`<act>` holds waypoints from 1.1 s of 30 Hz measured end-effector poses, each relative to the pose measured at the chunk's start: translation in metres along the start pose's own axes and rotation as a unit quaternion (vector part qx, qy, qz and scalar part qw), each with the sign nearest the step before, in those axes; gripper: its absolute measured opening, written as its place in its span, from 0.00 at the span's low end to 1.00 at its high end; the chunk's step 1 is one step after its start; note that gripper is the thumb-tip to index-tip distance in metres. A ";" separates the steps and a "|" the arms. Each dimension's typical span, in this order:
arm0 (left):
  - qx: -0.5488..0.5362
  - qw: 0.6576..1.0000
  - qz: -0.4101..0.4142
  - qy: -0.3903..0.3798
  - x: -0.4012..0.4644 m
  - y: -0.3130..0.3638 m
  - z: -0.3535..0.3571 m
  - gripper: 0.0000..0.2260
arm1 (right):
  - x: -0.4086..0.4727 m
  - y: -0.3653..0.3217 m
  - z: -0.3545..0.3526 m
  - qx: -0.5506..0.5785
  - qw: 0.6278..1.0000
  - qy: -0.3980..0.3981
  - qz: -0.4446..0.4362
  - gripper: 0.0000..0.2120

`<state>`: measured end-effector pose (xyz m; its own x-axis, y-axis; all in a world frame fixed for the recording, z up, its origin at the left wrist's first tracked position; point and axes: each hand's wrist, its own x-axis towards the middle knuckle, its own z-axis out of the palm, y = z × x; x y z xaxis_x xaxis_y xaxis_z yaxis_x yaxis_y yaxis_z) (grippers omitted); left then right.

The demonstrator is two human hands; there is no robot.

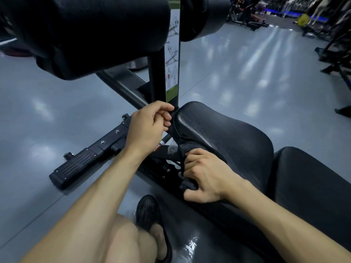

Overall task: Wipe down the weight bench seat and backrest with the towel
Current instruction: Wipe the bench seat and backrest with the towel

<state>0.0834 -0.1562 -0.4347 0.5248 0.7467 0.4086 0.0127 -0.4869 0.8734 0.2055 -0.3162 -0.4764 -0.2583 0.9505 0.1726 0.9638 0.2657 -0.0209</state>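
The grey floor (237, 76) is shiny with white light spots. Dark gym machines (334, 44) stand far back.

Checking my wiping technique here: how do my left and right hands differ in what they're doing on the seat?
The left hand sits at the front tip of the seat, by the upright post, fingers pinching the dark towel; the right hand is nearer you, on the seat's side edge. The left pinches a thin edge, while the right clutches a bunched wad. Both hold the same towel.
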 end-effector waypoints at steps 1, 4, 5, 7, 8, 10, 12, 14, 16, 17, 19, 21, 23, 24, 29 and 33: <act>0.001 1.000 -0.002 -0.003 -0.004 0.001 0.000 0.23 | -0.007 -0.002 -0.002 0.003 1.000 0.004 0.007 0.14; -0.003 1.000 -0.001 -0.020 -0.013 0.007 -0.002 0.22 | -0.027 -0.010 -0.005 0.023 0.999 0.012 0.039 0.15; -0.004 1.000 0.000 -0.027 -0.015 0.008 -0.002 0.22 | -0.034 -0.012 -0.006 0.030 0.998 0.018 0.054 0.15; 0.001 0.999 0.006 -0.039 -0.021 0.009 -0.003 0.22 | -0.046 -0.015 -0.010 0.074 0.991 0.023 0.107 0.15; 0.005 0.999 0.008 -0.047 -0.025 0.009 -0.005 0.22 | -0.053 -0.017 -0.014 0.112 0.983 0.036 0.140 0.15; 0.009 0.998 0.007 -0.058 -0.032 0.006 -0.010 0.22 | -0.069 -0.015 -0.025 0.247 0.937 0.095 0.228 0.18; 0.007 0.998 -0.004 -0.059 -0.035 0.002 -0.017 0.22 | -0.087 -0.013 -0.049 0.402 0.806 0.229 0.369 0.20; 0.006 0.998 -0.017 -0.054 -0.033 -0.001 -0.023 0.23 | -0.106 -0.007 -0.073 0.502 0.605 0.391 0.478 0.15; 0.010 0.998 -0.020 -0.057 -0.030 -0.003 -0.024 0.23 | -0.117 0.006 -0.087 0.493 0.495 0.518 0.493 0.14; 0.011 0.998 -0.018 -0.060 -0.028 -0.002 -0.023 0.22 | -0.117 0.011 -0.087 0.472 0.485 0.550 0.489 0.14; 0.011 0.998 -0.012 -0.067 -0.027 -0.001 -0.019 0.22 | -0.105 0.010 -0.072 0.389 0.558 0.517 0.520 0.16; 0.012 0.997 -0.008 -0.079 -0.025 -0.001 -0.015 0.21 | -0.087 -0.004 -0.043 0.288 0.717 0.390 0.502 0.18; 0.012 0.996 -0.006 -0.088 -0.024 -0.003 -0.013 0.21 | -0.074 -0.024 -0.015 0.128 0.881 0.179 0.419 0.27; 0.013 0.996 -0.006 -0.091 -0.022 -0.005 -0.013 0.21 | -0.072 -0.028 -0.008 0.049 0.916 0.112 0.382 0.32; 0.020 0.996 -0.020 -0.084 -0.009 -0.018 -0.018 0.21 | -0.062 -0.029 0.008 -0.099 0.927 0.069 0.355 0.40; 0.026 0.997 -0.011 -0.073 0.000 -0.024 -0.017 0.21 | -0.007 -0.022 0.028 -0.194 0.923 0.033 0.331 0.44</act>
<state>0.0688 -0.1366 -0.4510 0.6427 0.6849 0.3432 0.0683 -0.4974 0.8648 0.1846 -0.3238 -0.5046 0.3882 0.8682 0.3092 0.8628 -0.4603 0.2090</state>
